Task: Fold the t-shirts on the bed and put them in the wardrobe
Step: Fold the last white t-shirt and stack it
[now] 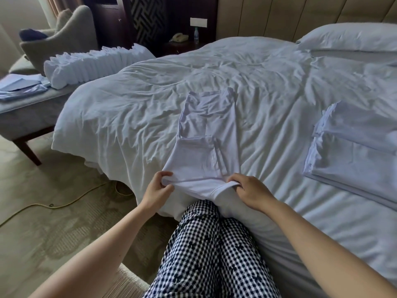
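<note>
White narrow-folded t-shirt [204, 134], pinched by left hand [158, 188] and right hand [251, 192].

A: Upper left: what stood there?
B: A grey armchair [71, 33] bearing a dark cushion [32, 34], behind a grey upholstered bench [28, 117] on dark wooden legs.
A: And beside the padded headboard [279, 16]?
B: A dark nightstand [182, 47] carried a telephone [179, 37] and a clear bottle [196, 34], near each other, below a white wall plate [198, 22]. A yellow cable [64, 204] lay across the patterned carpet [43, 233].
</note>
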Tool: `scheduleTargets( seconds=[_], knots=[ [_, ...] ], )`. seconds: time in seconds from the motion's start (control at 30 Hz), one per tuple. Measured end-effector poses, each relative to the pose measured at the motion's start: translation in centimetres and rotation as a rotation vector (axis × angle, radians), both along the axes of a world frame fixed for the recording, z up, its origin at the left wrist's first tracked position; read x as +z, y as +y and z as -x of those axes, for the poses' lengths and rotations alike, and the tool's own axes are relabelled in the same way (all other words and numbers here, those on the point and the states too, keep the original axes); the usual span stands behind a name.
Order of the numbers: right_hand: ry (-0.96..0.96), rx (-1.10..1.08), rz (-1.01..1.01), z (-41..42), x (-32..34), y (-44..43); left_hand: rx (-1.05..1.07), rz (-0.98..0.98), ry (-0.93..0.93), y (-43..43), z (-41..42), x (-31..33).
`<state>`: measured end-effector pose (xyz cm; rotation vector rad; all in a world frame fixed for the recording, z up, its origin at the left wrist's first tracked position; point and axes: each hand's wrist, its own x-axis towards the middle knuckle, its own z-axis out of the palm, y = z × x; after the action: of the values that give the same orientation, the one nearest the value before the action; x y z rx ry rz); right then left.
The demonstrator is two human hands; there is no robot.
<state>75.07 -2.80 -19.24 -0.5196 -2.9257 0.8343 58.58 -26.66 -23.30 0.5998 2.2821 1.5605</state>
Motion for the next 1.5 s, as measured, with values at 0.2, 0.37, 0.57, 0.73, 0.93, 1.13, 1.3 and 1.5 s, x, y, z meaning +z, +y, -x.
scheduleTargets(
  seconds=[0.2,0.37,0.57,0.73,0.93,1.13,1.3,1.5],
  knots=[
    [0.004,-0.037,-0.004,-1.4,2.3,-0.3,-0.025,0.199,0.259,-0.9,-1.0,1.8],
    [0.054,-0.092,-0.01,-3.1,4.3,-0.7,0.021,0.232,0.42,-1.2,-2.9,3.6],
    [0.052,-0.121,0.065,-4.2,5.9,-0.9,-0.021,0.157,0.564,-1.7,-4.4,4.8],
    [0.161,-0.215,0.168,-2.4,6.9,0.2,0.039,0.048,0.397,0.2,-3.3,6.8],
    [0.41,-0.373,0.286,3.1,9.6,1.9,0.185,-0.113,0.22,4.7,0.9,9.7],
    [0.466,-0.589,0.254,11.5,10.1,6.6,0.221,-0.06,0.225,10.7,7.6,10.5],
    [0.339,-0.694,0.118,17.7,6.8,10.8,0.222,0.096,0.291,15.9,12.8,8.7],
    [0.197,-0.651,-0.099,21.1,1.0,13.6,0.199,0.324,0.385,18.5,16.7,3.7]
  ],
)
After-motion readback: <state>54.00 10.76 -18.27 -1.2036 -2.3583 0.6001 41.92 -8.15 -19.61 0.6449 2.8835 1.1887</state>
